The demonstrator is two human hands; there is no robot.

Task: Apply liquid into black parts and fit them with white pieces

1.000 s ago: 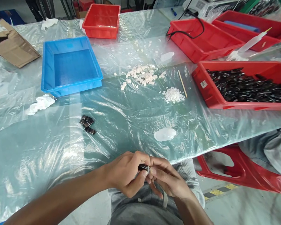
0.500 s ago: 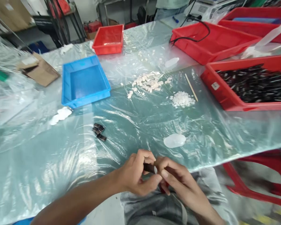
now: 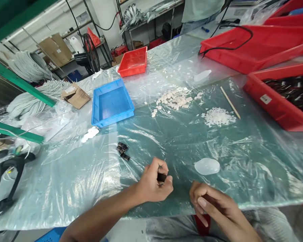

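My left hand (image 3: pixel 155 183) is closed around a small black plastic part (image 3: pixel 162 177), its dark end showing between thumb and fingers. Apart from it, at the table's front edge, is my right hand (image 3: pixel 212 205), thumb drawn against the curled fingers. Whether a tiny thing sits in that pinch cannot be made out. Left of my left hand lie several small black parts (image 3: pixel 122 150) in a cluster. A translucent oval piece (image 3: pixel 207 166) lies flat just beyond my right hand. Farther back are a heap of white bits (image 3: pixel 219 117) and a pile of cream pieces (image 3: pixel 175 99).
A blue tray (image 3: pixel 96 114) and a small red tray (image 3: pixel 132 71) stand at the back left. At right, a red bin (image 3: pixel 275 116) holds many black parts. A wooden stick (image 3: pixel 230 102), white pieces (image 3: pixel 90 134) and an opened cardboard box (image 3: pixel 77 96) lie on the plastic-covered table.
My hands were together at the black part; now the right hand has parted to the right. The black part stays in my left hand. The view has shifted left.
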